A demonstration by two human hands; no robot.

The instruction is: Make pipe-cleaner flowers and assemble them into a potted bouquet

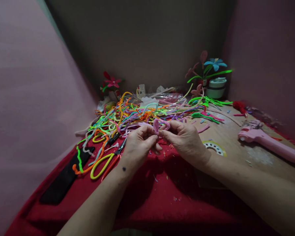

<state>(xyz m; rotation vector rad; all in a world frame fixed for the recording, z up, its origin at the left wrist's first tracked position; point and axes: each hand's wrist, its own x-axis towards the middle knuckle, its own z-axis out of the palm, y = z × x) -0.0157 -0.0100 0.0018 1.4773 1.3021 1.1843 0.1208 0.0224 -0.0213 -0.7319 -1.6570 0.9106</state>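
A pink pipe cleaner (156,126), bent into small loops, is held up between both hands over the table's near middle. My left hand (140,144) pinches its base between thumb and fingers. On the other side, my right hand (186,141) is closed on the same piece, thumb and forefinger at a second loop. The fingers hide part of where the loops meet. Just left of my left hand lie scissors (102,166) with yellow and orange-red handles, partly covered by loose pipe cleaners. A tangled heap of coloured pipe cleaners (137,113) spreads right behind the hands.
A black phone-like slab (64,180) lies on the red cloth (162,206) at left. On the brown board (233,167) at right are a pink glue gun (272,144) and a tape roll (215,148). Pipe-cleaner flowers (215,64) and a pale lidded container (216,88) stand behind.
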